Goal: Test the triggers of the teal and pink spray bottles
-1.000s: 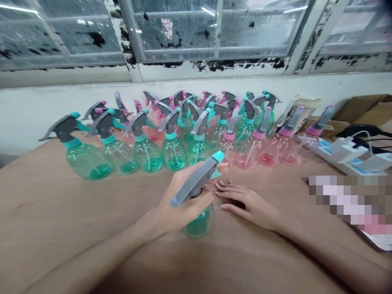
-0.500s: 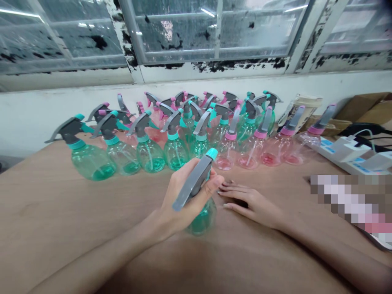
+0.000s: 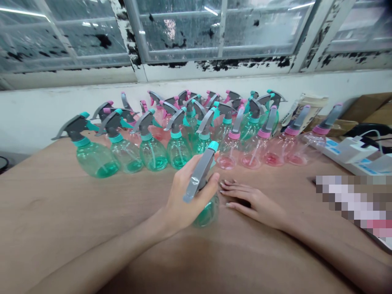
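A green spray bottle (image 3: 206,212) with a grey trigger head and a teal nozzle is in my left hand (image 3: 180,196). My fingers and thumb wrap round its neck just below the head, covering that part. The nozzle points away from me, toward the rows of bottles. On the wooden table to its right lies my right hand (image 3: 254,201), palm down with fingers stretched out, holding nothing. Just beyond my hands stands a front row of bottles, among them a green spray bottle (image 3: 153,153) and a pink spray bottle (image 3: 226,157).
Several more green and pink bottles crowd behind the front row, near the white wall (image 3: 36,110). At the right are a white power strip (image 3: 346,157) with plugs, a paper cup (image 3: 309,107), a cardboard box (image 3: 367,108) and a pixelated flat object (image 3: 352,208).
My left hand has moved the held spray bottle slightly away from me and to the right, and its head stands a bit steeper. My right hand stays flat on the table.
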Demonstrator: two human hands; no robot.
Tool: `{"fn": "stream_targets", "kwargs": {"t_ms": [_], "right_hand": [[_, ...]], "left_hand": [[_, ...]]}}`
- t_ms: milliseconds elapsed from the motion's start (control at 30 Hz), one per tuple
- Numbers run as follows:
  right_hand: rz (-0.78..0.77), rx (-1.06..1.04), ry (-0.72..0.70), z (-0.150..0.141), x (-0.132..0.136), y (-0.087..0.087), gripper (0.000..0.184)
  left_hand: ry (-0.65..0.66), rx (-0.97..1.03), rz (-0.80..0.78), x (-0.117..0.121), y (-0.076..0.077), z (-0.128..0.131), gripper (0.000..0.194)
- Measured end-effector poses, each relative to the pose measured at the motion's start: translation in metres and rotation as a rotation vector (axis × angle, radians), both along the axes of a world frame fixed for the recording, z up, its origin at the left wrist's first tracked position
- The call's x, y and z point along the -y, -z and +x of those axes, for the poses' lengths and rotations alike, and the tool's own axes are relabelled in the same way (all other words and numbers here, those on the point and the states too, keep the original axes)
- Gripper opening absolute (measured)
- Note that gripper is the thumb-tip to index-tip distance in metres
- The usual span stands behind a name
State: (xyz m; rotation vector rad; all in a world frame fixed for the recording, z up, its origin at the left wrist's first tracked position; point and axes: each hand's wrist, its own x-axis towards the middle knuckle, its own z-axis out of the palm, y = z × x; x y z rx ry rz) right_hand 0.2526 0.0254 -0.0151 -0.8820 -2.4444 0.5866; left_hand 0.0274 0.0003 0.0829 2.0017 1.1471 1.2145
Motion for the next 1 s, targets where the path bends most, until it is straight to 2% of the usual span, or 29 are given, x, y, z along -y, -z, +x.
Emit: {"fn": "stream_targets", "kwargs": {"t_ms": [267,533,700,833,1000], "right_hand": [[-0.001,0.003,0.005,-0.0005,0.0012,-0.001,0.039],[-0.001,-0.013,0.011,0.0006,0.0021,0.0019,0.038],[-0.008,0.001,0.009,0.0005,0.0022,0.001,0.038],[0.0,0.035,0.017,0.0001,0.0024,-0.0001,0.037],[-0.001,0.03,0.02,-0.0005,0.0027,0.0005,0.037]], "left_hand": [[0.044,-0.003,0.045,-0.0058,0.0014,-0.0013,0.025],[0.068,-0.034,-0.048,-0.0069,-0.0068,-0.0046,0.019],[0.043,-0.039,-0.044,-0.0077,-0.0063,-0.006,0.01],[0.017,-0.041,-0.026,-0.0087,-0.0054,-0.0076,0.012],[0.07,-0.02,-0.032,-0.0082,-0.007,-0.0091,0.012]]}}
